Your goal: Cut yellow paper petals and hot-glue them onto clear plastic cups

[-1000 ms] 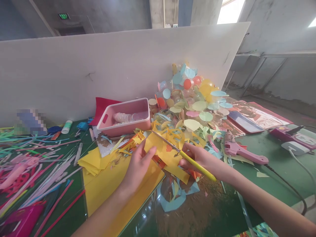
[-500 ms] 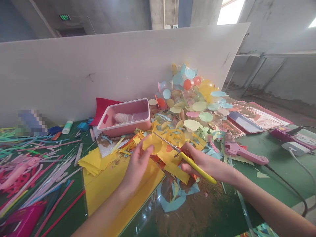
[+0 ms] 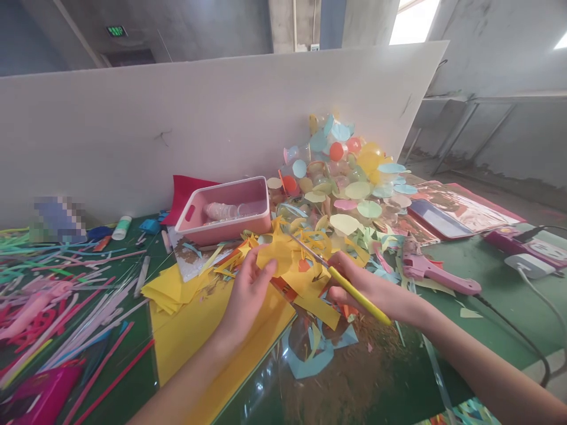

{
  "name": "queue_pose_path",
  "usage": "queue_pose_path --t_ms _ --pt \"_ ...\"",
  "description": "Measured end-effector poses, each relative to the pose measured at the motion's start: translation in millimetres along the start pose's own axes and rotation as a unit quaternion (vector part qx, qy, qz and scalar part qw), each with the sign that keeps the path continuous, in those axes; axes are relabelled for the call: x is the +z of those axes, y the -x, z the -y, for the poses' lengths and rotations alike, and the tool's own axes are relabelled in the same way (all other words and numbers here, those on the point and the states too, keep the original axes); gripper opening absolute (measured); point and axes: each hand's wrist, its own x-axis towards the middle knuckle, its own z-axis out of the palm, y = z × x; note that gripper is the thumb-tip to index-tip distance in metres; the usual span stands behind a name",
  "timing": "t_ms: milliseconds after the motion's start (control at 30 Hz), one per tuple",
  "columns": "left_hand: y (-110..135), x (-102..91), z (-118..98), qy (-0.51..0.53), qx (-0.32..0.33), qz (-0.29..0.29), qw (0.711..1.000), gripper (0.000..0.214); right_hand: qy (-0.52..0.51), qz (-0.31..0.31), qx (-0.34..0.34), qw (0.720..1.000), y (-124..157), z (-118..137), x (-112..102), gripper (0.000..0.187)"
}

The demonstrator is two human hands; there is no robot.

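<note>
My left hand (image 3: pixel 251 284) pinches a small piece of yellow paper (image 3: pixel 271 260) between thumb and fingers. In my right hand (image 3: pixel 357 283) is a pair of scissors (image 3: pixel 354 292) with yellow handles. Their blades point up and left, close to the right edge of the paper. Beneath both hands lies a heap of yellow paper scraps (image 3: pixel 312 283). A large yellow sheet (image 3: pixel 190 348) spreads under my left forearm, with several smaller yellow sheets (image 3: pixel 170 289) stacked on its far end.
A pink basket (image 3: pixel 221 237) with clear plastic cups stands behind my left hand. Farther right rises a pile of cups and coloured paper discs (image 3: pixel 345 177). A pink glue gun (image 3: pixel 443 277) and a power strip (image 3: pixel 531 245) sit at right. Coloured strips (image 3: pixel 88 319) cover the left side.
The scissors have shifted slightly right, away from the yellow paper, and their blades look closer together. My left hand stays nearly in place with the paper.
</note>
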Motion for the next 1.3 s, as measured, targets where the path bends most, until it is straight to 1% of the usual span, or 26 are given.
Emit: queue_pose_path --t_ms 100,200,267,333,400,433,500,600,700,767,833,967,1067,1133,1200,1300 --pt "-1 -0.5 0 -0.001 -0.017 0.011 1.0 0.053 -0.021 0.026 0.0 0.999 -1 -1 2 0.055" --pt "0 0.8 -2 0.0 -0.018 0.011 1.0 0.053 -0.025 0.025 0.001 0.999 -2 -1 4 0.053" --pt "1 2.4 -5 -0.001 -0.018 0.02 1.0 0.054 -0.026 0.018 0.018 0.999 -3 -2 5 0.052" --pt "3 3.9 -8 0.003 -0.018 0.037 0.999 0.055 -0.02 0.001 0.044 0.999 -5 -4 5 0.05" --pt "4 5.0 -10 0.009 -0.018 0.05 0.999 0.055 -0.005 -0.031 0.063 0.998 -6 -7 5 0.049" --pt "5 5.2 -10 0.01 -0.018 0.051 0.999 0.055 -0.001 -0.046 0.063 0.997 -7 -8 4 0.049" --pt "4 5.1 -9 0.007 -0.019 0.044 0.999 0.055 0.003 -0.061 0.037 0.997 -6 -8 3 0.048" --pt "1 3.6 -4 0.01 -0.02 0.03 0.999 0.054 0.007 -0.037 -0.01 0.999 -3 -5 0 0.05" --pt "-2 1.6 1 0.018 -0.026 0.015 0.999 0.053 -0.001 0.005 -0.002 1.0 -1 -2 1 0.054" --pt "-2 0.6 3 0.019 -0.03 0.006 0.999 0.053 -0.006 0.02 0.005 1.0 -2 -2 3 0.054" --pt "-1 0.7 1 0.015 -0.03 0.003 0.999 0.052 -0.003 0.016 0.01 1.0 -4 -5 5 0.052" --pt "3 3.9 -8 0.008 -0.016 0.025 1.0 0.052 0.003 -0.027 0.042 0.999 -7 -10 8 0.047" --pt "4 5.3 -10 0.017 -0.015 0.036 0.999 0.053 0.011 -0.054 0.039 0.998 -6 -9 6 0.046" --pt "3 4.3 -7 0.018 -0.023 0.026 0.999 0.053 0.015 -0.048 0.018 0.999 -4 -6 4 0.047" --pt "1 2.4 0 0.019 -0.029 0.01 0.999 0.053 0.021 -0.023 0.005 1.0 -2 -4 2 0.049" --pt "-2 0.2 8 0.018 -0.018 -0.013 1.0 0.053 0.03 0.006 0.007 1.0 -2 -3 2 0.05"
